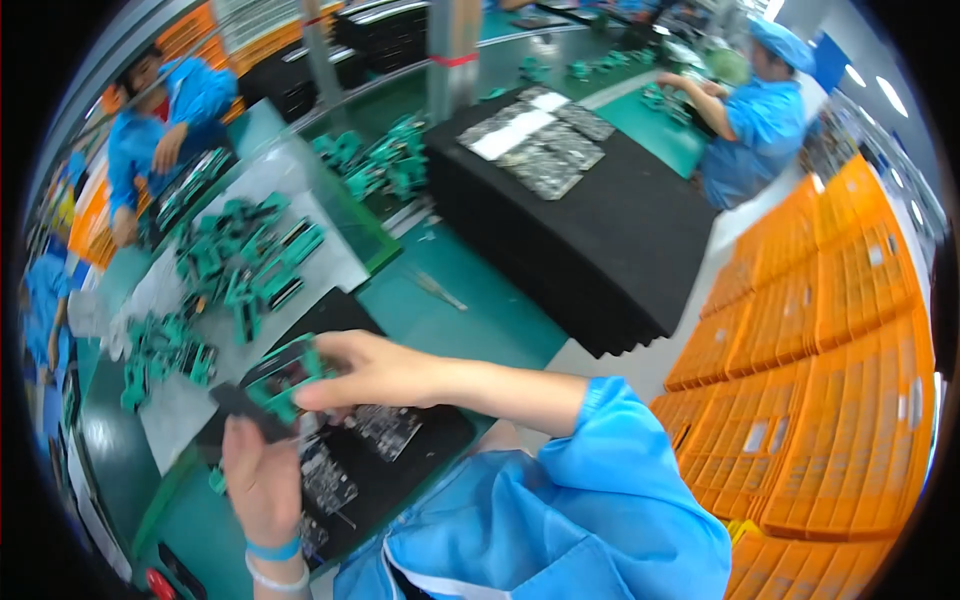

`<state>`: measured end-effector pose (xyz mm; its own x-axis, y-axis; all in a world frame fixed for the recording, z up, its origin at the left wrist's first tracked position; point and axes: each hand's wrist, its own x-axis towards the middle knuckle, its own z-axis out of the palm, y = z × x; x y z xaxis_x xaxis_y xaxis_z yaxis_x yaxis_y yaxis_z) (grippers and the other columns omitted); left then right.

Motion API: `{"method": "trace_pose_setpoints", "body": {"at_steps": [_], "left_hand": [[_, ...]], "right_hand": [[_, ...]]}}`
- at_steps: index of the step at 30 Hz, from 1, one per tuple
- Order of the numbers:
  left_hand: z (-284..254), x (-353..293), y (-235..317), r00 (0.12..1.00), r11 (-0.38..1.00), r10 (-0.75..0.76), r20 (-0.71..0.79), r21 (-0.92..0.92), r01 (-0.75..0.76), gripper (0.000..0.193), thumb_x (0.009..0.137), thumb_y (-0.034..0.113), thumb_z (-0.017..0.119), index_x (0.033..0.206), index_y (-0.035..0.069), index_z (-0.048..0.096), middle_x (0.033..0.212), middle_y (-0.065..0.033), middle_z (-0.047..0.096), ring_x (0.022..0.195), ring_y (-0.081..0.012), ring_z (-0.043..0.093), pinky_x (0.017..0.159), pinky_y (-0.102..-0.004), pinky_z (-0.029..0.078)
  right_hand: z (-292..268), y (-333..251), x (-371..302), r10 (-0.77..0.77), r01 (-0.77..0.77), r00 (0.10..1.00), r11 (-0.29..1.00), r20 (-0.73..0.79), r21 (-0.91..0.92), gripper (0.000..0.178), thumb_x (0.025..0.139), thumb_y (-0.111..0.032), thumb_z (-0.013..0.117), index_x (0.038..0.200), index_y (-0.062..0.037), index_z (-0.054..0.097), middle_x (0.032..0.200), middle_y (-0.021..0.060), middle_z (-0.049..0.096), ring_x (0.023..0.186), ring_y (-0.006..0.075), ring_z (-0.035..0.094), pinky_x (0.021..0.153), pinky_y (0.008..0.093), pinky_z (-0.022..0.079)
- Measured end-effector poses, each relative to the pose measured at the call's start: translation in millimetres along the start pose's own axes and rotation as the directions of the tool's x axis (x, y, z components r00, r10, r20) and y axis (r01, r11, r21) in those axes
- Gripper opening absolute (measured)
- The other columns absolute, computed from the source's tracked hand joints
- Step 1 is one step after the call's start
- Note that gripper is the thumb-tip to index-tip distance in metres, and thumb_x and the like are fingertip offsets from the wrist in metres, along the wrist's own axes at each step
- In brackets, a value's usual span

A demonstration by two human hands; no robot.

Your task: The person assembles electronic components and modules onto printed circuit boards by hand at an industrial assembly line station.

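Observation:
My right hand (pixel 375 372) reaches in from the right, with thumb and fingers closed on a green plastic part (pixel 268 378) that has a dark inside. At the lower left is my left hand (pixel 262 478), with a blue band and a pale bracelet at the wrist. Its fingertips pinch a dark grey flat piece (pixel 247 408) just below the green part; motion blurs where the two meet. Beneath both hands, several circuit boards (pixel 388 432) lie on a black mat (pixel 425 462).
Loose green parts (pixel 225 250) pile on a pale sheet (pixel 335 245) ahead. A black stack (pixel 560 265) bears more boards (pixel 545 150). Orange crates (pixel 800 410) stand right. Two co-workers in blue, one far left (pixel 195 95), one far right (pixel 755 125). A red-handled tool lies lower left.

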<state>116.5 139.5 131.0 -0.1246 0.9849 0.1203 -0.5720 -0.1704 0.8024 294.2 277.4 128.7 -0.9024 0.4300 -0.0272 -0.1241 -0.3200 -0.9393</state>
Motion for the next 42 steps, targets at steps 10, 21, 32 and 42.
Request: {"method": "trace_pose_setpoints", "body": {"at_steps": [10,21,32,42], "left_hand": [[22.6,-8.6,-53.4,0.856,0.164,-0.34,0.39,0.921,-0.354,0.028,0.098,0.026,0.056,0.093,-0.001,0.054,0.154,-0.0312,0.027,0.147,-0.0497,0.011,0.109,-0.0753,0.005],[-18.1,-13.1,-13.1,0.678,0.312,-0.541,0.498,0.867,-0.389,0.029,0.098,0.026,0.054,0.093,-0.001,0.058,0.154,-0.0182,0.036,0.15,-0.0352,0.015,0.116,-0.0667,0.003],[-24.2,-12.3,-18.0,0.676,0.341,-0.544,0.498,0.867,-0.364,0.026,0.098,0.026,0.054,0.089,0.002,0.057,0.159,-0.0151,0.03,0.151,-0.0358,0.012,0.116,-0.067,-0.003],[-21.3,-12.8,-16.2,0.684,0.334,-0.535,0.497,0.867,-0.369,0.026,0.098,0.026,0.054,0.097,0.001,0.06,0.158,-0.0134,0.031,0.151,-0.035,0.013,0.116,-0.0664,-0.003]], "right_hand": [[-72.0,-18.9,-22.4,-0.197,0.134,0.851,0.978,-0.488,-0.161,0.031,0.092,-0.012,0.067,0.116,0.0032,0.055,0.095,0.0141,0.07,0.079,0.0207,0.071,0.072,0.0321,0.059],[-33.9,31.2,38.4,0.015,-0.087,0.991,0.83,-0.135,-0.551,0.035,0.081,0.011,0.07,0.113,0.0018,0.059,0.112,0.0065,0.066,0.098,0.0105,0.063,0.081,0.0262,0.055],[-37.7,38.6,36.6,-0.067,-0.031,0.989,0.781,-0.134,-0.623,0.03,0.079,0.013,0.07,0.105,0.0019,0.059,0.121,0.0126,0.063,0.108,0.0135,0.06,0.084,0.0285,0.055],[-31.4,32.7,34.7,-0.026,-0.061,0.988,0.835,-0.15,-0.547,0.032,0.08,0.014,0.069,0.108,0.0027,0.058,0.12,0.0118,0.064,0.104,0.0128,0.061,0.08,0.027,0.056]]}}
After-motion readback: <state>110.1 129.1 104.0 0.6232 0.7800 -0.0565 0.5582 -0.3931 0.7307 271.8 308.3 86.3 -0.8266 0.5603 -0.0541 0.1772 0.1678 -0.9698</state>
